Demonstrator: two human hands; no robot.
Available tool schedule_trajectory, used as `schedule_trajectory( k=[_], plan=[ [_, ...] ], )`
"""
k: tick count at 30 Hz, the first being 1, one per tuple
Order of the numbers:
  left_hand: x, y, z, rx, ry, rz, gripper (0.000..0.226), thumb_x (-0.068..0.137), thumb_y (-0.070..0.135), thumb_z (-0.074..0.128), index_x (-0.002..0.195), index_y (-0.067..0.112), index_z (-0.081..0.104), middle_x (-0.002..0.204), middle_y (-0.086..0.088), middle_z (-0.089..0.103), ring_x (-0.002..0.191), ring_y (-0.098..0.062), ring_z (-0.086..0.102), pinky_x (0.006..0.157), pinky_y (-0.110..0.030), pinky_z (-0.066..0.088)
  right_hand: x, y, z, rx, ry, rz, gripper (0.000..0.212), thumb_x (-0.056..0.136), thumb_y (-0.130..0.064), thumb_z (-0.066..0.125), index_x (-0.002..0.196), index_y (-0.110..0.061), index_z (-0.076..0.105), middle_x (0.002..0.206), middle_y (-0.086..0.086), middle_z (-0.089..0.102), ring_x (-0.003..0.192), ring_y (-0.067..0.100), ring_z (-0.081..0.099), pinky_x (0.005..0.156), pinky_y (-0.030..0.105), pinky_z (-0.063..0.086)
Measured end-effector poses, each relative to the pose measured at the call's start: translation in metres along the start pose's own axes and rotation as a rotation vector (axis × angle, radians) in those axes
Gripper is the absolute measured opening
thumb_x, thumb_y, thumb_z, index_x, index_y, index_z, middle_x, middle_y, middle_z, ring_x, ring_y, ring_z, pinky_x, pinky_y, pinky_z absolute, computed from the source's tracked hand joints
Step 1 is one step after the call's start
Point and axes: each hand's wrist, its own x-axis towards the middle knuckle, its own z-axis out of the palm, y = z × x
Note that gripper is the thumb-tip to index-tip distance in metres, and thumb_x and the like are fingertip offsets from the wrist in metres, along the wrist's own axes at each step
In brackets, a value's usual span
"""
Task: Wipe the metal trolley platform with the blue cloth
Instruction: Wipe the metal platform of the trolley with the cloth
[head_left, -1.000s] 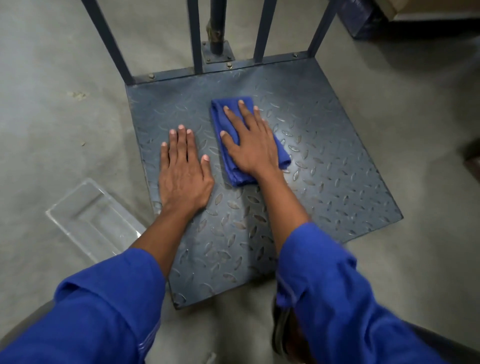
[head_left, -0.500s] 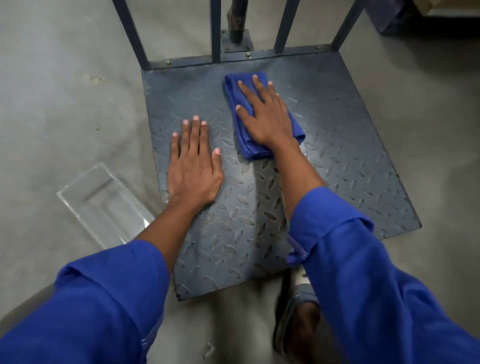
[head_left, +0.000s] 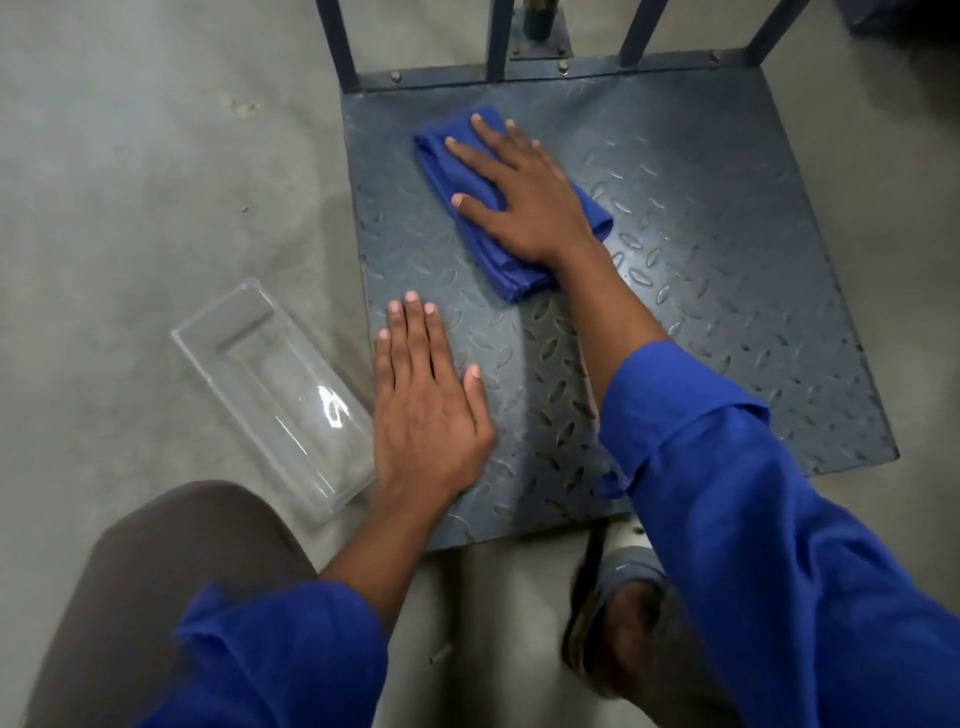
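Right hand lies flat, pinning the blue cloth at 12 o'clock; the folded cloth could bunch on the platform tread.

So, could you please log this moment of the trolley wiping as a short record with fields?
surface: metal trolley platform, diamond-plate tread
tool: folded blue cloth, lying on the platform's far left part
right hand: flat on the cloth, fingers spread
left hand: flat on the platform's near left edge
beside platform: clear plastic tray on the floor
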Motion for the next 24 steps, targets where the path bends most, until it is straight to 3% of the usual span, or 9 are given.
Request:
schedule_trajectory(
  k=[2, 4, 9, 11, 14, 15, 20, 24],
  plan=[
    [0.002, 0.001, 0.000, 0.001, -0.002, -0.001, 0.074, 0.109, 0.039, 0.025, 0.168, -0.001, 0.005, 0.178, -0.020, -0.003, 0.166, -0.030, -0.008, 0.135, -0.050, 0.005, 0.004, -0.001, -0.001, -0.012, 0.026, 0.103, 0.067, 0.099, -0.065, 0.034, 0.162, -0.043, 0.028, 0.174, -0.006, 0.016, 0.161, 0.027, 0.010, 0.130, 0.049, 0.010],
    [0.004, 0.000, -0.001, -0.009, 0.000, -0.007, 0.075, 0.109, 0.039, 0.027, 0.168, -0.001, 0.005, 0.178, -0.020, -0.003, 0.166, -0.031, -0.007, 0.135, -0.050, 0.005, 0.003, -0.020, 0.004, -0.087, 0.031, 0.080, 0.068, 0.100, -0.064, 0.028, 0.163, -0.040, 0.026, 0.174, -0.003, 0.016, 0.161, 0.030, 0.010, 0.130, 0.050, 0.009],
    [0.003, 0.003, -0.003, -0.013, 0.004, -0.014, 0.077, 0.107, 0.039, 0.030, 0.168, -0.003, 0.008, 0.178, -0.020, 0.000, 0.166, -0.032, -0.005, 0.134, -0.051, 0.009, -0.015, -0.041, 0.020, -0.102, -0.072, -0.415, 0.059, 0.106, -0.057, 0.037, 0.161, -0.039, 0.031, 0.173, -0.005, 0.021, 0.161, 0.026, 0.012, 0.129, 0.044, 0.011],
    [0.004, 0.003, -0.001, -0.027, 0.009, -0.010, 0.077, 0.107, 0.039, 0.031, 0.168, -0.002, 0.008, 0.178, -0.020, -0.001, 0.166, -0.032, -0.006, 0.134, -0.051, 0.009, -0.010, -0.031, 0.018, -0.067, -0.032, -0.305, 0.059, 0.104, -0.060, 0.038, 0.160, -0.041, 0.033, 0.173, -0.007, 0.021, 0.161, 0.025, 0.013, 0.130, 0.046, 0.012],
    [0.002, 0.002, 0.000, -0.037, 0.013, -0.008, 0.078, 0.106, 0.038, 0.033, 0.168, -0.002, 0.009, 0.178, -0.020, 0.000, 0.166, -0.032, -0.005, 0.134, -0.051, 0.009, -0.007, -0.029, 0.014, -0.046, 0.086, 0.125, 0.064, 0.101, -0.064, 0.033, 0.161, -0.042, 0.029, 0.174, -0.005, 0.017, 0.161, 0.029, 0.011, 0.130, 0.049, 0.010],
    [0.003, 0.001, 0.001, -0.037, 0.018, -0.011, 0.077, 0.106, 0.038, 0.033, 0.168, -0.002, 0.009, 0.178, -0.020, 0.000, 0.166, -0.032, -0.005, 0.134, -0.051, 0.009, -0.008, -0.036, 0.017, -0.044, 0.090, 0.171, 0.065, 0.101, -0.063, 0.031, 0.162, -0.042, 0.027, 0.174, -0.005, 0.014, 0.161, 0.029, 0.009, 0.131, 0.047, 0.008],
    [-0.004, -0.001, 0.003, -0.061, 0.026, -0.022, 0.072, 0.111, 0.036, 0.027, 0.167, -0.005, 0.011, 0.178, -0.021, 0.005, 0.167, -0.032, -0.001, 0.134, -0.050, 0.010, -0.027, -0.063, 0.024, -0.004, -0.014, -0.073, 0.063, 0.103, -0.060, 0.040, 0.162, -0.040, 0.029, 0.174, -0.004, 0.014, 0.161, 0.030, 0.008, 0.129, 0.047, 0.010],
    [-0.047, 0.012, 0.002, -0.089, 0.004, -0.051, 0.071, 0.110, 0.033, 0.030, 0.167, -0.006, 0.010, 0.177, -0.024, 0.003, 0.166, -0.035, -0.002, 0.135, -0.051, 0.008, -0.083, -0.059, 0.022, 0.084, 0.000, 0.106, 0.064, 0.103, -0.058, 0.049, 0.162, -0.043, 0.028, 0.174, -0.009, 0.009, 0.162, 0.025, 0.003, 0.130, 0.047, 0.008]
  ],
)
